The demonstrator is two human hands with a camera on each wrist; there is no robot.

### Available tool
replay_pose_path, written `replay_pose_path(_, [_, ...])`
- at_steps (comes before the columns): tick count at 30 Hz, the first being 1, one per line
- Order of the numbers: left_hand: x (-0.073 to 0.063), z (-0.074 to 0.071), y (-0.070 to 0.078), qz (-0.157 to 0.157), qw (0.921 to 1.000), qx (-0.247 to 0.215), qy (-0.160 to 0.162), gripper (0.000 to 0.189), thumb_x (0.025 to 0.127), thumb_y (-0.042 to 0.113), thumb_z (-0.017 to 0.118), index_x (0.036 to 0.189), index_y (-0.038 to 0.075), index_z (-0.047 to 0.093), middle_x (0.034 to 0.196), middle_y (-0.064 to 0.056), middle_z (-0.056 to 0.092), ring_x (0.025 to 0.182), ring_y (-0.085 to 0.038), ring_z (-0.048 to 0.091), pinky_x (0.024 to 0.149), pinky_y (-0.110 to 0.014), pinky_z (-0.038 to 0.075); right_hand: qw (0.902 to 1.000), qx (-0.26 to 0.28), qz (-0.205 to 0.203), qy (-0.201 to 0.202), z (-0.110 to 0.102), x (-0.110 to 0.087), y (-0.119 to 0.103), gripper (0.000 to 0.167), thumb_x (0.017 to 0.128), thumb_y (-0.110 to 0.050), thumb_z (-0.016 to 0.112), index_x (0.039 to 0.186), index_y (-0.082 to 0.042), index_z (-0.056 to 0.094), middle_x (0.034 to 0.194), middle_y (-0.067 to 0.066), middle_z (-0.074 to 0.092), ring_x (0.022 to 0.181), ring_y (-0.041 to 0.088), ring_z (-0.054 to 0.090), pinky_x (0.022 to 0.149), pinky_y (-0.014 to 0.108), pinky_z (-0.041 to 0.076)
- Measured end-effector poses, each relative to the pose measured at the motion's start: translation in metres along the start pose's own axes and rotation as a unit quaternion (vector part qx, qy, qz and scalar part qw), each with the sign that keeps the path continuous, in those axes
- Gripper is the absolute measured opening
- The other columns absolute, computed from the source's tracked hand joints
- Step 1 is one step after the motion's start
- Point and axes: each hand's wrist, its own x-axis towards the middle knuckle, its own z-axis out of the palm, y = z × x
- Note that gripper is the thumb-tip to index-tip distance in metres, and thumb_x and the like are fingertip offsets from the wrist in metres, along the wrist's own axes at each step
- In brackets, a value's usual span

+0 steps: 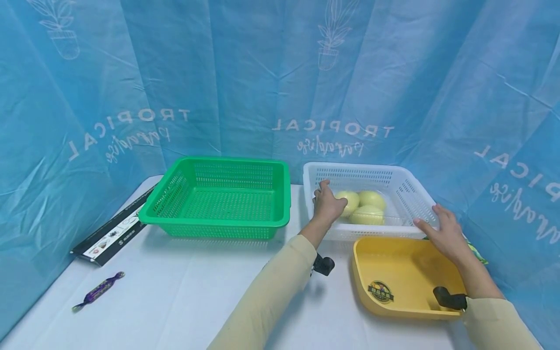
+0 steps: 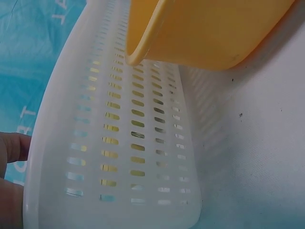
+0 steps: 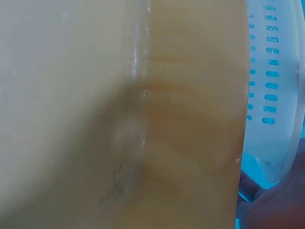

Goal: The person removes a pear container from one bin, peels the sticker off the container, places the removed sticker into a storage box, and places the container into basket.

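Note:
Over the front left of a white perforated basket (image 1: 420,192), my left hand (image 1: 329,205) has its fingers spread and holds nothing I can see. Several pale yellow-green round fruits (image 1: 367,215) lie in the basket under a clear covering, close to that thumb. At the basket's front right corner is my right hand (image 1: 448,235), thumb apart from the fingers; whether it touches the rim is unclear. Below the right hand stands a yellow basin (image 1: 411,277). In the left wrist view, fingertips (image 2: 18,147) show beyond the white basket's rim (image 2: 45,119).
A green perforated basket (image 1: 227,204) stands left of the white one. Beside it lies a long black box (image 1: 115,228), with a purple wrapped candy (image 1: 98,291) nearer. A green packet (image 1: 477,250) partly shows behind the right wrist. Blue curtain (image 1: 249,87) surrounds the white table (image 1: 183,291).

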Motion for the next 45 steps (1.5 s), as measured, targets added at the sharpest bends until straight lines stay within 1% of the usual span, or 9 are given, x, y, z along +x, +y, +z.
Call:
replay_pose_path(6, [-0.001, 0.0, 0.0, 0.004, 1.0, 0.0, 0.005, 0.067, 0.081, 0.013, 0.062, 0.141, 0.019, 0.032, 0.137, -0.016, 0.04, 0.121, -0.031, 0.043, 0.084, -0.038, 0.044, 1.0, -0.001, -0.001, 0.001, 0.001, 0.0, 0.0, 0.088, 0.095, -0.053, 0.042, 0.148, 0.006, 0.005, 0.15, 0.037, -0.003, 0.129, 0.063, 0.009, 0.092, 0.08, 0.017])
replay_pose_path(13, [0.0, 0.002, -0.001, 0.024, 0.9993, 0.017, 0.024, 0.065, 0.079, 0.013, 0.063, 0.138, 0.018, 0.035, 0.13, -0.014, 0.043, 0.117, -0.026, 0.043, 0.084, -0.036, 0.045, 1.0, -0.003, -0.004, 0.004, 0.002, 0.0, -0.001, 0.088, 0.095, -0.053, 0.042, 0.148, 0.007, 0.006, 0.15, 0.037, -0.002, 0.129, 0.063, 0.01, 0.092, 0.08, 0.017])
replay_pose_path(18, [0.0, 0.001, -0.001, 0.034, 0.9988, 0.013, 0.032, 0.063, 0.079, 0.012, 0.063, 0.137, 0.017, 0.037, 0.128, -0.013, 0.045, 0.116, -0.026, 0.043, 0.086, -0.036, 0.044, 1.0, 0.0, -0.001, 0.003, 0.001, 0.0, -0.001, 0.088, 0.095, -0.053, 0.042, 0.148, 0.007, 0.005, 0.149, 0.038, -0.002, 0.128, 0.063, 0.01, 0.092, 0.08, 0.017])
replay_pose_path(22, [-0.003, -0.001, -0.001, 0.035, 0.9989, 0.006, 0.031, 0.063, 0.079, 0.012, 0.063, 0.137, 0.017, 0.038, 0.128, -0.012, 0.045, 0.115, -0.025, 0.042, 0.085, -0.036, 0.044, 1.0, 0.0, -0.004, 0.002, 0.002, 0.0, 0.0, 0.088, 0.095, -0.052, 0.042, 0.147, 0.008, 0.005, 0.149, 0.038, -0.002, 0.128, 0.063, 0.01, 0.092, 0.08, 0.017])
replay_pose_path(25, [-0.005, -0.004, 0.001, 0.036, 0.999, -0.004, 0.027, 0.062, 0.08, 0.012, 0.063, 0.137, 0.017, 0.038, 0.129, -0.012, 0.045, 0.115, -0.025, 0.042, 0.084, -0.036, 0.044, 1.0, -0.002, -0.006, 0.001, 0.001, 0.0, 0.0, 0.087, 0.095, -0.052, 0.042, 0.147, 0.008, 0.006, 0.149, 0.038, -0.002, 0.129, 0.063, 0.009, 0.092, 0.08, 0.017])
replay_pose_path(29, [-0.009, -0.009, 0.003, 0.04, 0.9985, -0.031, 0.021, 0.061, 0.08, 0.009, 0.063, 0.136, 0.016, 0.04, 0.13, -0.013, 0.045, 0.117, -0.026, 0.042, 0.083, -0.036, 0.045, 0.9999, -0.003, -0.01, 0.001, 0.001, 0.0, 0.001, 0.087, 0.095, -0.052, 0.042, 0.147, 0.008, 0.006, 0.149, 0.038, -0.002, 0.128, 0.064, 0.009, 0.091, 0.08, 0.017])
replay_pose_path(35, [-0.019, -0.015, 0.003, 0.055, 0.9968, -0.058, -0.002, 0.063, 0.077, 0.006, 0.061, 0.135, 0.015, 0.041, 0.133, -0.013, 0.044, 0.115, -0.025, 0.042, 0.079, -0.033, 0.043, 0.9999, -0.002, -0.011, -0.002, -0.001, -0.002, 0.003, 0.086, 0.096, -0.051, 0.042, 0.147, 0.009, 0.007, 0.149, 0.039, -0.001, 0.127, 0.065, 0.01, 0.089, 0.08, 0.018])
replay_pose_path(40, [-0.026, -0.02, 0.002, 0.069, 0.9944, -0.078, -0.019, 0.063, 0.077, 0.006, 0.06, 0.136, 0.015, 0.041, 0.133, -0.013, 0.044, 0.113, -0.024, 0.042, 0.076, -0.031, 0.043, 0.9996, -0.005, -0.028, 0.005, 0.0, -0.001, 0.002, 0.085, 0.096, -0.05, 0.043, 0.147, 0.01, 0.009, 0.149, 0.039, 0.003, 0.128, 0.065, 0.01, 0.091, 0.079, 0.016])
replay_pose_path(45, [-0.032, -0.025, 0.002, 0.071, 0.9921, -0.096, -0.039, 0.065, 0.076, 0.006, 0.059, 0.137, 0.015, 0.04, 0.137, -0.011, 0.042, 0.119, -0.025, 0.042, 0.077, -0.03, 0.043, 0.9996, -0.011, -0.025, 0.007, 0.0, 0.0, 0.001, 0.085, 0.096, -0.05, 0.043, 0.146, 0.011, 0.01, 0.149, 0.039, 0.005, 0.127, 0.066, 0.011, 0.09, 0.079, 0.017])
